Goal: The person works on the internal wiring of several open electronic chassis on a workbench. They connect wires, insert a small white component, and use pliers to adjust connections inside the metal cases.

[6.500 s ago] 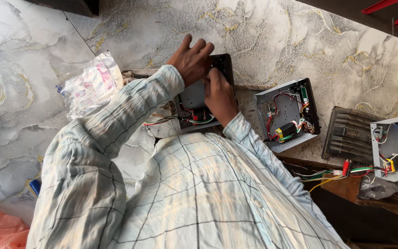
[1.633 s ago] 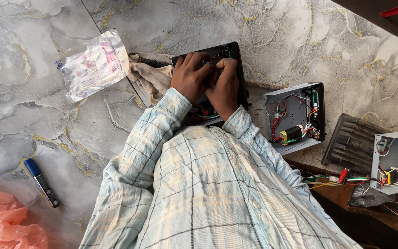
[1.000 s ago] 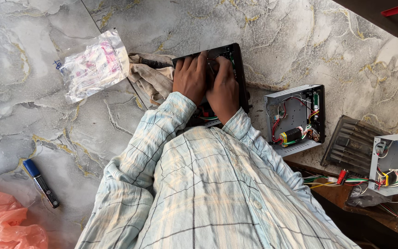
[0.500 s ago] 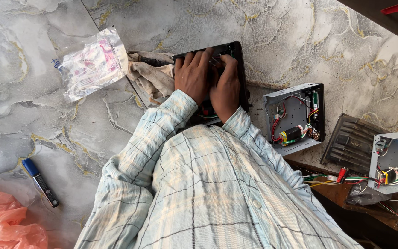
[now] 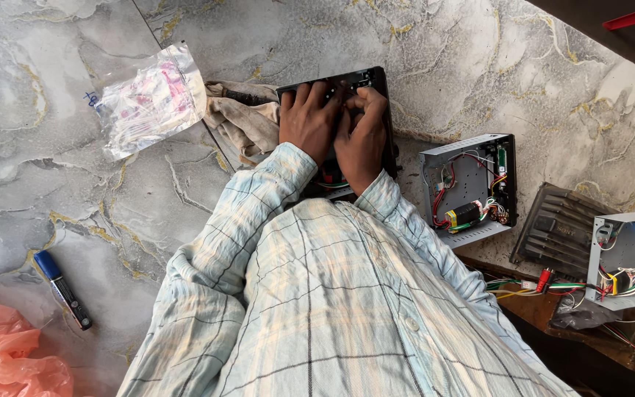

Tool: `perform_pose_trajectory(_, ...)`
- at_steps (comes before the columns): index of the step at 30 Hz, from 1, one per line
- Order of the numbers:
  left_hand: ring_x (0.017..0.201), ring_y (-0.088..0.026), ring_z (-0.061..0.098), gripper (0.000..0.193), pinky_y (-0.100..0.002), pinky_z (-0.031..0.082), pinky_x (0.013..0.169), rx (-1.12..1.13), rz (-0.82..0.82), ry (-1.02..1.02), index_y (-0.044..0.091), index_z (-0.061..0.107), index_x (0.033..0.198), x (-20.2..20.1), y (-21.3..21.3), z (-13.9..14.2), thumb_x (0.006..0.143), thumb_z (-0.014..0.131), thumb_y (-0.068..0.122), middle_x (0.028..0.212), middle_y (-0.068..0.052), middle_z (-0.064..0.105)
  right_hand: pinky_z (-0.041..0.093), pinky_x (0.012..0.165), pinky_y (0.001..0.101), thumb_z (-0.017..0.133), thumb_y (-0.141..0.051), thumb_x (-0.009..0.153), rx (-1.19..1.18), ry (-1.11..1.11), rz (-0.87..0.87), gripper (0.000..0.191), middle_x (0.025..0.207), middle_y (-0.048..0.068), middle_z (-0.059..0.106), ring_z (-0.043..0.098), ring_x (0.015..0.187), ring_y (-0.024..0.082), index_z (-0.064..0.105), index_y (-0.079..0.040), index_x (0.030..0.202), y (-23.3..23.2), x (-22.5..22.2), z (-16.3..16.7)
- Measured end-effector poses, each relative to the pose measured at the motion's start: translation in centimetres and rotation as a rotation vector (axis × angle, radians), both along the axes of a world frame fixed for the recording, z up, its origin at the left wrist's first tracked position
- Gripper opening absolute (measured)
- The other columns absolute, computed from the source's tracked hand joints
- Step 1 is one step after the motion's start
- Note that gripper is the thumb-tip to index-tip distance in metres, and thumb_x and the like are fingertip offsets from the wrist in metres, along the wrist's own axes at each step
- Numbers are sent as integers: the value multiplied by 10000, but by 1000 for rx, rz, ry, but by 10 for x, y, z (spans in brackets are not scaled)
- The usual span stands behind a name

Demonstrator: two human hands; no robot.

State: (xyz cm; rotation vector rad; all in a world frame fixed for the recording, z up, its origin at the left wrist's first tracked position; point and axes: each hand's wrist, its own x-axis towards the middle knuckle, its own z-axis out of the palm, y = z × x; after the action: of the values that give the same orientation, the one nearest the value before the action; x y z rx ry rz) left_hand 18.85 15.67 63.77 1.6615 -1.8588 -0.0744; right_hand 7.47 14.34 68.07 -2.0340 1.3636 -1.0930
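A black electronics box (image 5: 374, 81) lies on the marble floor in front of me, with wires showing at its near edge. My left hand (image 5: 309, 121) rests on top of it, fingers spread and pressing down. Beside it, my right hand (image 5: 362, 132) grips the box with its fingers curled over the far part. Both hands cover most of the box, so its inside is hidden. My checked shirt sleeves and chest fill the lower middle of the view.
A beige rag (image 5: 246, 123) lies left of the box, and a clear plastic bag (image 5: 148, 99) of small parts beyond it. Two open grey boxes with wiring (image 5: 472, 191) (image 5: 633, 257) and a black ribbed cover (image 5: 560, 231) sit right. A blue-capped marker (image 5: 64, 289) and an orange bag (image 5: 5, 360) lie lower left.
Since the oldest frame the black box sits closer and both hands have moved onto its top. Over the last second the hands only shifted slightly on it.
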Motion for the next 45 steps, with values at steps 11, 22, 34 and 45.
perform_pose_trajectory(11, 1080, -266, 558, 431, -427, 429, 883, 19, 0, 15, 126, 696, 1320, 0, 0, 4, 895, 689, 201, 1140, -62, 605, 581, 893, 391, 661, 49, 979, 12, 21, 4, 437, 1141, 181, 683, 717, 1058, 305, 437, -13, 1349, -1, 2, 10)
perform_pose_trajectory(22, 1076, -268, 559, 300, -433, 436, 896, 19, -1, 23, 119, 742, 1165, 0, -2, 11, 877, 701, 192, 1156, -60, 613, 571, 890, 412, 664, 42, 973, 43, 49, -23, 408, 1141, 174, 684, 715, 1061, 320, 459, -9, 1323, -1, 12, 35)
perform_pose_trajectory(34, 1100, -274, 561, 286, -438, 432, 900, -21, -6, 36, 118, 758, 1134, -1, -2, 8, 865, 707, 203, 1173, -47, 628, 551, 902, 421, 664, 27, 984, -16, 126, -2, 401, 1133, 182, 640, 676, 1049, 323, 460, 5, 1329, 0, 4, 21)
perform_pose_trajectory(45, 1106, -268, 563, 307, -430, 429, 895, -30, -7, 52, 106, 745, 1176, 0, -1, 4, 889, 705, 209, 1170, -50, 637, 561, 901, 430, 634, 11, 1012, -45, 142, -4, 385, 1162, 193, 644, 686, 1073, 348, 451, 2, 1350, 2, 4, 14)
